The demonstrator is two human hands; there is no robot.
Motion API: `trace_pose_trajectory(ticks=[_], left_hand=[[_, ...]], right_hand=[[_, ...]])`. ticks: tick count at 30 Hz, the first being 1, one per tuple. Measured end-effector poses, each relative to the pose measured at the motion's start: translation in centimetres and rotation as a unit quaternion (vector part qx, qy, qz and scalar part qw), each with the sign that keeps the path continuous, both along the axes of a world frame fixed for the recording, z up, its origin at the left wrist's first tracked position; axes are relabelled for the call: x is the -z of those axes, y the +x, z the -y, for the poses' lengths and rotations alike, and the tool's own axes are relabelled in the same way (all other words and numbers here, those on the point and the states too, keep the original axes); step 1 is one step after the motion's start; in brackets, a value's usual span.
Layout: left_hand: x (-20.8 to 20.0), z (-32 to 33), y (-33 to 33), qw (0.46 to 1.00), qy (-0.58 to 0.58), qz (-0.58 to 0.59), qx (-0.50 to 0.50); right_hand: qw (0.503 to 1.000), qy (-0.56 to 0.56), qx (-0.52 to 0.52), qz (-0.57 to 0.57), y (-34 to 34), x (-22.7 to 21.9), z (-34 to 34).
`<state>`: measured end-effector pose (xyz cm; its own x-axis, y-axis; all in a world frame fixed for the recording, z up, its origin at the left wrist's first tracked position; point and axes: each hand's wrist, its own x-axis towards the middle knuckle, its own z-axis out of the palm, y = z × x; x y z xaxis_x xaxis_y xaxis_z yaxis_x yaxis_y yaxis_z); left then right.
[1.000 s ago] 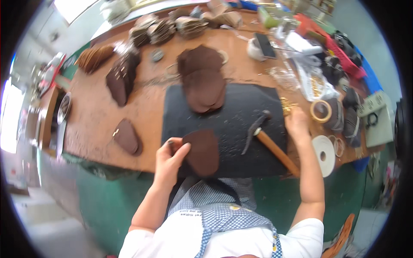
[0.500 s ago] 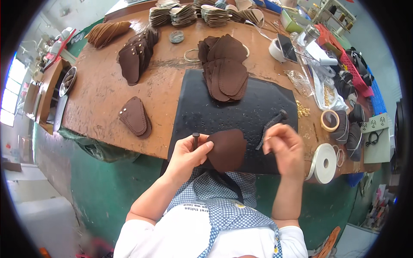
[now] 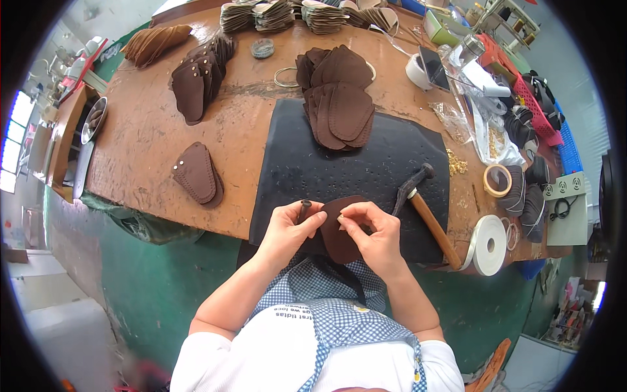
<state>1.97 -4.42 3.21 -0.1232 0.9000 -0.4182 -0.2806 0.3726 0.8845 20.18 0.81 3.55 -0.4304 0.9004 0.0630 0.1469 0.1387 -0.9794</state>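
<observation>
Fingers: right hand [image 3: 373, 230] pinching upper edge of brown leather piece [image 3: 339, 230]; left hand [image 3: 287, 228] closed round short dark punch [image 3: 304, 210], upright. Piece: at near edge of black mat [image 3: 307, 166], between hands, long axis running away from body. Punch just left of piece. Hammer [image 3: 426, 212] lies right, untouched.

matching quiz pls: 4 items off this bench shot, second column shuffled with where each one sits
Things:
1. hammer
2. white tape roll
3. punch tool
4. single brown leather piece with rivets

Places:
A. on the bare wooden top, left of the black mat
B. in the left hand
C. at the table's near right edge
D. head on the black mat, wooden handle running off it toward the right

Pairs: 1-D, 2-C, 3-B, 4-A
</observation>
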Motion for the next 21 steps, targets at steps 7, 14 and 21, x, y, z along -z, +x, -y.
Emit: trace_pose_trajectory(ticks=[7,14,21], left_hand=[[0.0,0.1,0.0,1.000,0.006,0.002,0.006],[0.6,0.1,0.0,0.993,0.063,-0.099,0.028],[0.1,0.2,0.1,0.948,0.154,-0.273,0.053]], right_hand=[[0.984,0.175,0.000,0.031,-0.9,-0.1,-0.6],[0.978,0.200,-0.005,0.056,-0.9,1.0,-1.0],[0.938,0.334,0.037,0.088,-1.4,0.5,-1.3]])
